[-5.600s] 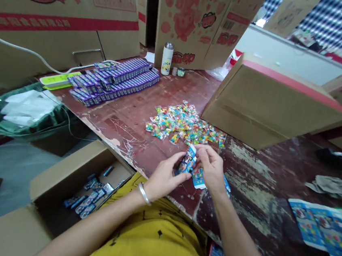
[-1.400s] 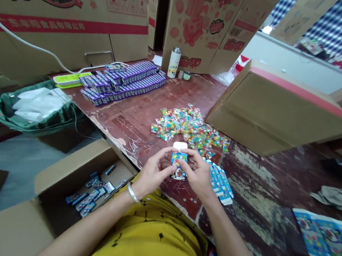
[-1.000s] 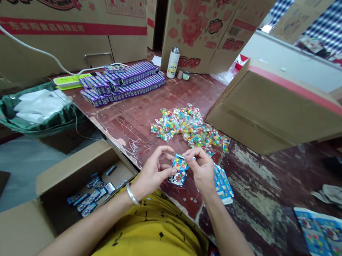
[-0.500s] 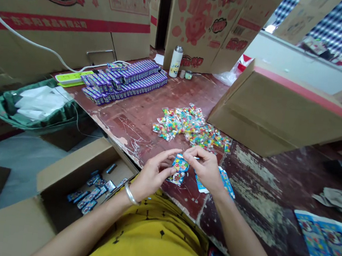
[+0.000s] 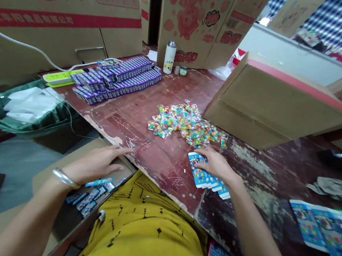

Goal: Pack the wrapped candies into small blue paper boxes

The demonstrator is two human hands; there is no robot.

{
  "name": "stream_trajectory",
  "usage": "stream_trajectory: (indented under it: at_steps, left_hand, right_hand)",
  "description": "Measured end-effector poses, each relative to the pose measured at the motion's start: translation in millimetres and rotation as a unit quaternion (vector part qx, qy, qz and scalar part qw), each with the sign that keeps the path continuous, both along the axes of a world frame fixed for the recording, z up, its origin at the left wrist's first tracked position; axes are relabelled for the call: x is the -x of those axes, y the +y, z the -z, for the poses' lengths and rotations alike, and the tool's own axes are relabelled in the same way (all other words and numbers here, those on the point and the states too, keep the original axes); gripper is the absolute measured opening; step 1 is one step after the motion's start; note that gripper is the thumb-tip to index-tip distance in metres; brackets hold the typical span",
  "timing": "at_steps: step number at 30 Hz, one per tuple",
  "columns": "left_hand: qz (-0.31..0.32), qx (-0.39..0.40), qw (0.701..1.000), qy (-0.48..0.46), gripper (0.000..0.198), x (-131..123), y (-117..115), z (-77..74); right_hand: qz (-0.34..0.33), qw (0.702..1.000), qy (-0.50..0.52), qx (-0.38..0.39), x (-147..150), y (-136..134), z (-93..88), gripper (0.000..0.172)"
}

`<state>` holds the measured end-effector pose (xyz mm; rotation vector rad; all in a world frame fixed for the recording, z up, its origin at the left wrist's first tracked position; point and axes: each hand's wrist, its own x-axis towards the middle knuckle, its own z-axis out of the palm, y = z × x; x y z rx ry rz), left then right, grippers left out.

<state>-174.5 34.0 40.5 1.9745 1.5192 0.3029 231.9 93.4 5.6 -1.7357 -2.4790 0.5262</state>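
Observation:
My left hand [image 5: 98, 163], a silver bangle at its wrist, is over the open cardboard carton [image 5: 42, 175] at the table's near edge. Its fingers are stretched apart and hold nothing. Just below it, a small blue candy box [image 5: 99, 182] shows above several filled boxes [image 5: 88, 201] in the carton. On the table, my right hand [image 5: 216, 164] has thumb and fingers closed on the top of a fanned stack of flat blue candy boxes [image 5: 202, 180]. Beyond that hand lies a heap of clear packets of colourful candy [image 5: 186, 121].
Purple boxes [image 5: 115, 79] stand in rows at the back left, beside a green power strip [image 5: 62, 76]. A white flask [image 5: 169, 58] is farther back. A large carton [image 5: 277, 102] lies tilted at right. More flat blue boxes [image 5: 319, 227] and a grey cloth [image 5: 332, 188] lie right.
Both hands were together at a small blue box. The left hand has moved left over the carton and let the box go. The right hand has closed on the flat boxes.

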Motion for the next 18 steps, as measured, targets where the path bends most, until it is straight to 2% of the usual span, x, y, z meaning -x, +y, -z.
stream_trajectory:
  at_steps: [2,3,5,8,10,14,16,18]
  left_hand:
    - [0.026,0.019,0.999,0.005,0.047,-15.5,1.0,0.6]
    - [0.035,0.024,0.999,-0.01,0.045,-26.5,2.1,1.7]
    - [0.051,0.021,0.997,-0.059,0.039,-51.4,4.7,5.8]
    - [0.055,-0.002,0.99,-0.133,0.024,-90.9,6.0,15.8]
    - [0.036,-0.038,0.985,-0.166,0.023,-117.6,2.9,22.6]
    - [0.011,-0.099,0.973,-0.207,0.051,-164.8,-9.1,29.1]
    - [-0.005,-0.099,0.969,-0.227,0.061,-178.7,-13.0,28.4]
    - [-0.024,-0.09,0.961,-0.261,0.064,-183.4,-12.9,26.1]
  right_hand:
    - [-0.004,1.0,-0.027,-0.004,5.4,1.2,4.3,0.057]
    - [-0.002,0.999,-0.032,-0.005,8.1,2.0,5.3,0.057]
    - [0.0,1.0,-0.02,-0.012,11.4,4.0,5.5,0.045]
    - [0.017,0.998,0.049,-0.045,12.8,5.5,3.1,0.022]
    - [0.059,0.988,0.131,-0.056,15.0,3.9,-0.6,0.021]
    - [0.148,0.935,0.323,-0.02,29.2,-5.5,-13.4,0.028]
    - [0.18,0.897,0.403,0.004,39.8,-12.4,-20.4,0.03]
    - [0.202,0.858,0.471,0.018,50.1,-20.6,-25.8,0.031]
